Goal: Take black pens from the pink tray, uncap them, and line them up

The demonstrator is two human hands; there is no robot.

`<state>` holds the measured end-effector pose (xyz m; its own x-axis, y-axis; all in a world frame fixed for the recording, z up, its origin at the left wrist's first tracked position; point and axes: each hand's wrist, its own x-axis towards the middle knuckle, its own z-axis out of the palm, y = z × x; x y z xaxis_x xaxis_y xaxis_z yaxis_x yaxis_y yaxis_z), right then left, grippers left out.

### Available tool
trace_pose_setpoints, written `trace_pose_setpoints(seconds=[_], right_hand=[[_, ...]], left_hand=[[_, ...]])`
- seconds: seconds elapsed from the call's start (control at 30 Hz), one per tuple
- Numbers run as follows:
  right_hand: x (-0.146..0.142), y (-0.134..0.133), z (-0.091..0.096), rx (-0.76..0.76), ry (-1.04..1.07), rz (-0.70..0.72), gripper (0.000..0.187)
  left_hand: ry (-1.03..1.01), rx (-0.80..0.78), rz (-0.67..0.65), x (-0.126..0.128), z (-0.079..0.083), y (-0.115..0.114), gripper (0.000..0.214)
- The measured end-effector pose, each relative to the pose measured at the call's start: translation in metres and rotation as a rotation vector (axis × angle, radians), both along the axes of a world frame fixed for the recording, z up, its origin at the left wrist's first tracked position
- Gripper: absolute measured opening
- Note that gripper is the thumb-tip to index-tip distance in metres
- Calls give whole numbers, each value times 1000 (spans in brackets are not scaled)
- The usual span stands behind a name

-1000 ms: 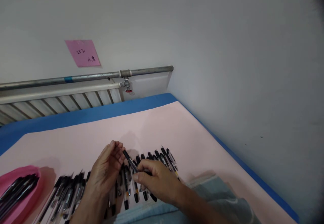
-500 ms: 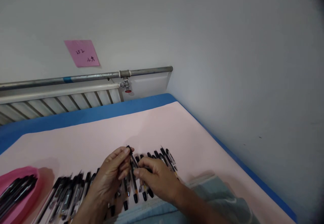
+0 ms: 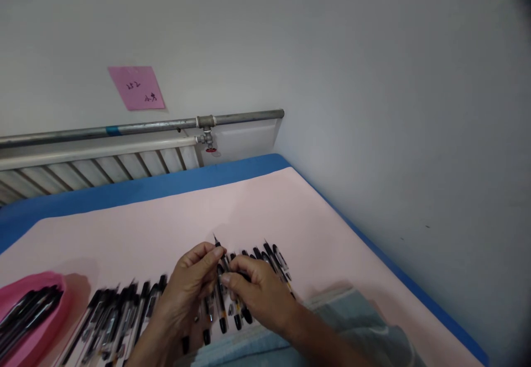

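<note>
A slim pen (image 3: 217,242) with a black grip points up and away, its thin tip bare. My left hand (image 3: 188,278) pinches it just below the tip between thumb and forefinger. My right hand (image 3: 263,292) is closed around the lower part of the same pen, its fingers curled; a dark piece partly shows under them, too hidden to name. Beneath and between my hands lie several clear-barrelled pens with black ends (image 3: 222,314). More pens (image 3: 271,259) lie just beyond my right hand.
Left of my hands is a row of black and clear pens (image 3: 110,323). A pink container (image 3: 53,312) holding dark pens stands at the far left. The pink sheet (image 3: 249,206) covers a blue-edged table (image 3: 232,172) against the wall. A light blue cloth (image 3: 344,323) lies close in front.
My left hand has shifted slightly right along the pen, and more of its thin tip now shows above the fingers. My right hand has barely moved.
</note>
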<state>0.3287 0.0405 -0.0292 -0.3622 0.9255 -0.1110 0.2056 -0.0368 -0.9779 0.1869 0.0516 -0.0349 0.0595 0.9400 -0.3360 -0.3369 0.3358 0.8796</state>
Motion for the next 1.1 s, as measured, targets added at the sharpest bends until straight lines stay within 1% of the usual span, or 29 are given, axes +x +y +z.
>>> trace_pose_setpoints(seconds=[0.07, 0.13, 0.2, 0.3, 0.47, 0.57, 0.63, 0.7, 0.77, 0.83, 0.9, 0.97, 1.0, 1.07, 1.1], right_hand=[[0, 0, 2, -17, -11, 10, 15], [0, 0, 4, -59, -41, 38, 15], [0, 0, 4, -95, -83, 64, 14], [-1, 0, 0, -90, -107, 81, 15], [-2, -2, -6, -82, -112, 118, 14], [1, -3, -4, -79, -179, 159, 15], [6, -2, -3, -49, -236, 198, 14], [14, 0, -3, 13, -304, 224, 11], [22, 4, -3, 76, -373, 195, 7], [28, 9, -3, 102, -419, 94, 7], [30, 13, -2, 102, -381, -39, 7], [28, 14, 0, 68, -262, -102, 4], [25, 13, 1, 32, -186, -94, 4], [20, 11, 1, -76, -28, -33, 4], [17, 10, 1, -132, 45, -7, 6]], left_hand=[[-31, 15, 2, -3, 0, 1, 28], [-70, 30, 13, -6, 1, 2, 33], [-90, 30, 31, -9, 1, 4, 32], [-102, 35, 45, -11, 1, 5, 25], [-168, 52, 117, -15, 1, 7, 24], [-225, 66, 210, -24, 1, 11, 22], [-265, 94, 309, -34, 1, 15, 18], [-305, 129, 418, -46, 1, 19, 11], [-337, 161, 513, -56, 2, 22, 5], [-354, 176, 566, -59, 4, 23, 3], [-348, 165, 549, -53, 4, 21, 3], [-322, 113, 455, -37, 4, 16, 7], [-305, 75, 380, -26, 3, 13, 11], [-288, -3, 233, -5, 1, 5, 19], [-282, -34, 183, 4, 0, 1, 21]])
